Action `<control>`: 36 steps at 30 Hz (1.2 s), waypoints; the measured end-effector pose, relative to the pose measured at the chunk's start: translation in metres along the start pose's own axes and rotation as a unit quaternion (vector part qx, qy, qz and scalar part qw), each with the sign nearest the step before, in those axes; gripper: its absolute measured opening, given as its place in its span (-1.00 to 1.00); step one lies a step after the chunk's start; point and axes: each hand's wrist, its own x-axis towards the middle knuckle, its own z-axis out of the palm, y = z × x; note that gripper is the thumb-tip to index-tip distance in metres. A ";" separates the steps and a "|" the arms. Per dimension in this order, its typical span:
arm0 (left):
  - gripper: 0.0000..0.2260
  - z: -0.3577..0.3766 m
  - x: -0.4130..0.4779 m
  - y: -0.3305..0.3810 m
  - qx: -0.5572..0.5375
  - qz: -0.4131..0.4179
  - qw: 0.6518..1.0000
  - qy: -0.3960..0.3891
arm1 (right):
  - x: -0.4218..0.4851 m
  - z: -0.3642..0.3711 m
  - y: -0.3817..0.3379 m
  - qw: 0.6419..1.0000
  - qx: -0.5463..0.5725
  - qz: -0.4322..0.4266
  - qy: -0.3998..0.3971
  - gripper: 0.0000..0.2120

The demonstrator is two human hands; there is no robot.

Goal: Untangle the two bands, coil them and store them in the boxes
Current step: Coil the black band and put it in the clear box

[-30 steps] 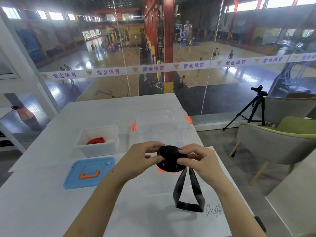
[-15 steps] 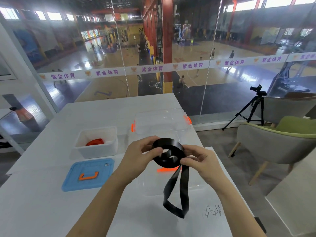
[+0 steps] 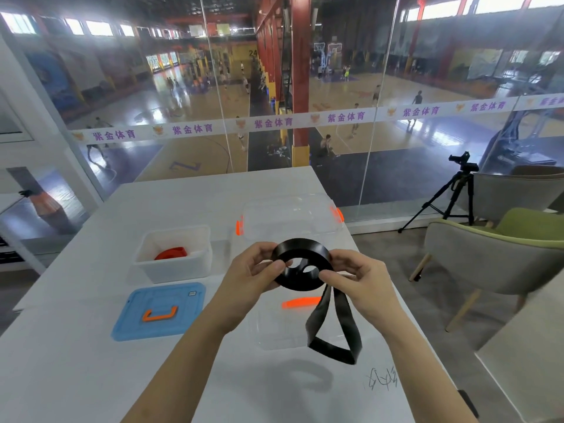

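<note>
A black band (image 3: 300,265) is partly wound into a flat coil held above the table. My left hand (image 3: 253,274) pinches the coil's left rim. On the right side my right hand (image 3: 357,277) pinches it with thumb and fingers. The band's loose end hangs below as a loop (image 3: 334,337). A red band (image 3: 171,253) lies coiled in the white box (image 3: 172,270) at the left. A clear box (image 3: 293,328) with an orange latch sits on the table under my hands.
A blue lid (image 3: 158,312) with an orange handle lies in front of the white box. A clear lid (image 3: 293,216) with orange clips rests further back. The white table (image 3: 91,377) ends at a glass wall. Chairs (image 3: 494,261) and a tripod stand to the right.
The coil has turned from edge-on to tilted flat, showing its inner openings. The hanging loop has swung from left back to the right. Both hands keep their pinch.
</note>
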 end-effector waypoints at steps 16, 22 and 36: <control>-0.84 -0.002 0.005 0.011 0.171 0.032 0.985 -0.017 | -0.005 0.002 -0.005 0.996 -0.036 0.004 -0.078 -0.66; -0.90 -0.006 0.003 0.009 0.050 -0.019 0.997 -0.056 | -0.003 -0.002 0.001 0.998 -0.016 0.008 -0.059 -0.65; -0.82 -0.004 0.005 0.007 0.025 -0.050 0.998 -0.021 | 0.003 -0.002 0.011 0.999 -0.025 -0.004 -0.028 -0.71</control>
